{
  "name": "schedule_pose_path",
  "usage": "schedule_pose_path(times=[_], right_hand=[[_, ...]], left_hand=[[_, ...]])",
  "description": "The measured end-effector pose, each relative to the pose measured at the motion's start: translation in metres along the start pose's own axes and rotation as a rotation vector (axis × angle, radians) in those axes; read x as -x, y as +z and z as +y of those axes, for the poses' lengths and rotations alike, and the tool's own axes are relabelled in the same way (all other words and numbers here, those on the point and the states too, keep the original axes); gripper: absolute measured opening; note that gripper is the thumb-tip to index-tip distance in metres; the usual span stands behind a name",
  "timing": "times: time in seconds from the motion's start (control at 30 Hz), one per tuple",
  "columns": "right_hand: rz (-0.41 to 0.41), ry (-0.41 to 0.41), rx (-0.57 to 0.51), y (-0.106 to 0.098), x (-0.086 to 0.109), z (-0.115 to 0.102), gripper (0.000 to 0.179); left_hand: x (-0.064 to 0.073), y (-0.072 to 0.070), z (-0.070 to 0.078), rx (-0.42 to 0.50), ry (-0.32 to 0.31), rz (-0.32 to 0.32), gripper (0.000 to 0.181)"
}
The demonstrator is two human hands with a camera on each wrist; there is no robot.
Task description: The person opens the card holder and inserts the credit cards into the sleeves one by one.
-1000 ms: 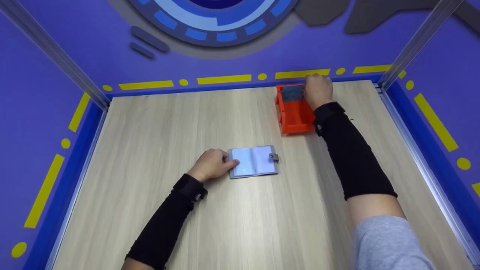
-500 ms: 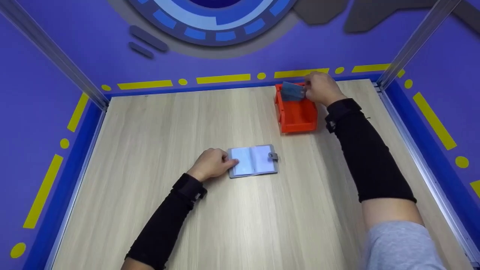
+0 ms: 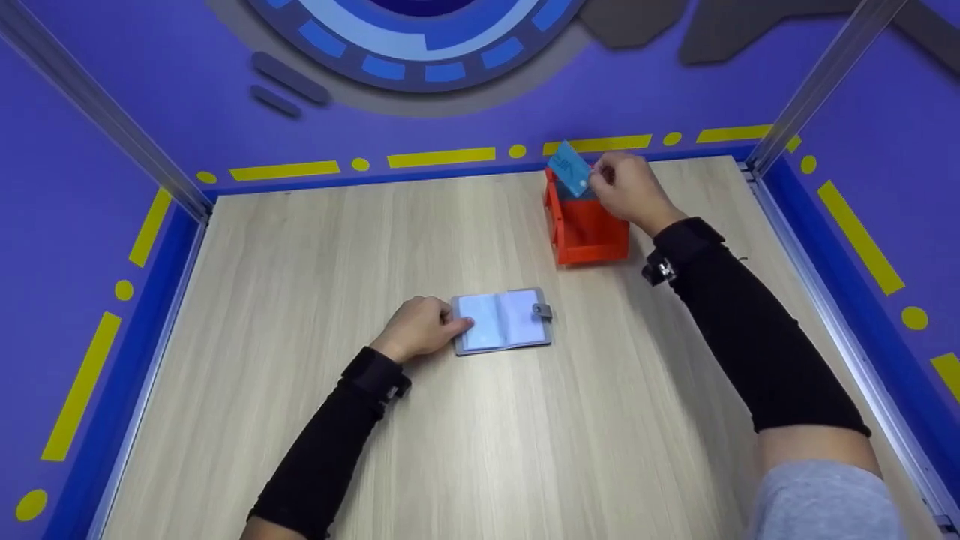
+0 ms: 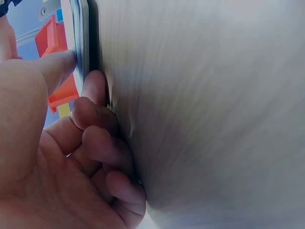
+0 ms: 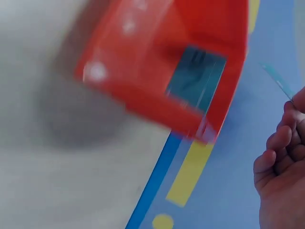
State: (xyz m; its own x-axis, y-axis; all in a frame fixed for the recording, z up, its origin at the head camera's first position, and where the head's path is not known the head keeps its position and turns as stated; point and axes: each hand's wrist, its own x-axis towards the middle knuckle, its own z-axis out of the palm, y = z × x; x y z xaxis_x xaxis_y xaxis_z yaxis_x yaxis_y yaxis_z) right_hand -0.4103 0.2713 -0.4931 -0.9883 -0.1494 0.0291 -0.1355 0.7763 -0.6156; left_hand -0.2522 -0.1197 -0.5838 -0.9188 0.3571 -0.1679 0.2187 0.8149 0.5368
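My right hand (image 3: 630, 189) pinches a blue card (image 3: 568, 166) by its lower corner, tilted above the back of a red bin (image 3: 594, 253). In the right wrist view that card (image 5: 278, 80) shows nearly edge-on, apart from the bin. One or more darker cards (image 5: 198, 78) stand inside against the bin's back wall. My left hand (image 3: 418, 328) holds the left edge of a grey card holder (image 3: 520, 319), which lies spread open on the table with clear sleeves showing. Its thumb rests on top, and the other fingers curl beside the edge.
The wood-grain table (image 3: 315, 262) is bounded by blue-purple panels with yellow markings (image 3: 442, 157). The red bin stands close to the back panel. A small snap strap (image 3: 541, 311) sticks out at the card holder's right side.
My right hand has lifted the blue card out of the red bin, drawing back slightly and tilting it. My left hand and the card holder stay in place.
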Motion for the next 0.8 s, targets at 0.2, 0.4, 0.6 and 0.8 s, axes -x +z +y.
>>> schedule_pose_path(times=[0.2,0.4,0.6,0.8], right_hand=[[0.029,-0.111,-0.084,0.027,0.035,-0.029,0.017],[0.008,-0.162,-0.136,0.047,0.071,-0.056,0.016],[-0.141,-0.092,-0.132,0.064,0.1,-0.064,0.016],[-0.284,0.017,-0.055,0.077,0.116,-0.065,0.016]], left_hand=[[0.0,-0.001,-0.001,-0.004,-0.011,-0.005,0.053],[0.0,-0.002,0.0,-0.005,-0.015,-0.005,0.053],[0.0,-0.001,0.0,-0.006,-0.023,-0.011,0.052],[0.0,-0.001,0.001,-0.005,-0.035,-0.013,0.052]])
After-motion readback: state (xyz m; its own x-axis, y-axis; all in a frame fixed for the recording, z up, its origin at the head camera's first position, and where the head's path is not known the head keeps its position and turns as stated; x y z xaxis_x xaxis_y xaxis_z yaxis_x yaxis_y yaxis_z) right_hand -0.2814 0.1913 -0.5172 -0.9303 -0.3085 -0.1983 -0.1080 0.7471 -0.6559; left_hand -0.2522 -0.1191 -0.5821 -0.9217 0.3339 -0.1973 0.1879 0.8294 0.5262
